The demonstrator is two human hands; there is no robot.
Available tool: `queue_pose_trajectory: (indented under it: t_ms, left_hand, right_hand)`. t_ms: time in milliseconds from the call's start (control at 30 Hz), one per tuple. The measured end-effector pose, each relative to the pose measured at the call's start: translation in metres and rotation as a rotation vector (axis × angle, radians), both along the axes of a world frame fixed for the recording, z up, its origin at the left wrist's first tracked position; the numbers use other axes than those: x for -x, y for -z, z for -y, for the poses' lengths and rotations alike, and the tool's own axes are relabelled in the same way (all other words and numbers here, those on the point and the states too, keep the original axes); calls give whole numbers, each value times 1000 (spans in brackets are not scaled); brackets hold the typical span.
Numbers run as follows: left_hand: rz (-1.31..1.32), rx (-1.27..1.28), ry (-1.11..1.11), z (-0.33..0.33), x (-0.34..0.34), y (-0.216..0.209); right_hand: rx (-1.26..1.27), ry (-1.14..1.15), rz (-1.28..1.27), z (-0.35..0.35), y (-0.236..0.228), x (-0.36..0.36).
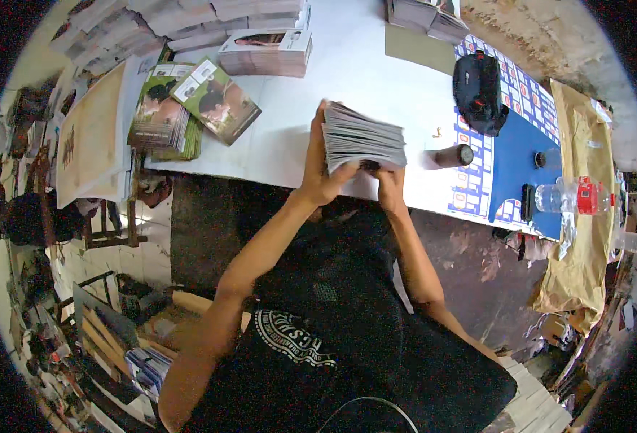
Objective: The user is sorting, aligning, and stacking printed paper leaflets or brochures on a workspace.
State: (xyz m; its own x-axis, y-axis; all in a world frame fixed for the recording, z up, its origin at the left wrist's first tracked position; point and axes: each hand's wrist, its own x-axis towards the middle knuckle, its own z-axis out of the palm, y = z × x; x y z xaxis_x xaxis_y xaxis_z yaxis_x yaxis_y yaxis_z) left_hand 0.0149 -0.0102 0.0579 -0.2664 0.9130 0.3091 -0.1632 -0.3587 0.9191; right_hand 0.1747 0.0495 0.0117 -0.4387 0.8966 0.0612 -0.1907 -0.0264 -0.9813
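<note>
Between my two hands I hold a thick stack of booklets [364, 137], its page edges facing up toward me, just above the front edge of the white table [282, 101]. My left hand [320, 169] wraps round the stack's left side, with the thumb along the near lower edge. My right hand [391, 186] grips the near right corner from below; some of its fingers are hidden behind the stack. Left of my hands lie green and brown booklets [217, 101], some fanned over a pile [161, 115].
Tall booklet stacks [264, 52] line the far left. On the right are a dark cylinder [454, 156], a black pouch [479, 92], a blue sheet [515, 169], a clear plastic bottle [571, 198] with a red label, and brown wrapping paper [574, 260] hanging over the edge.
</note>
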Motion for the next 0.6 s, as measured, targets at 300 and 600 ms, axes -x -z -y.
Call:
queue_pose_trajectory:
  t_ms: [300,600]
  left_hand:
    - [-187,-266,32,-10,18,-35]
    - [-274,1,-163,18,30,-7]
  right_hand:
    - [284,140,-42,31,18,15]
    - [-6,145,277,28,10,27]
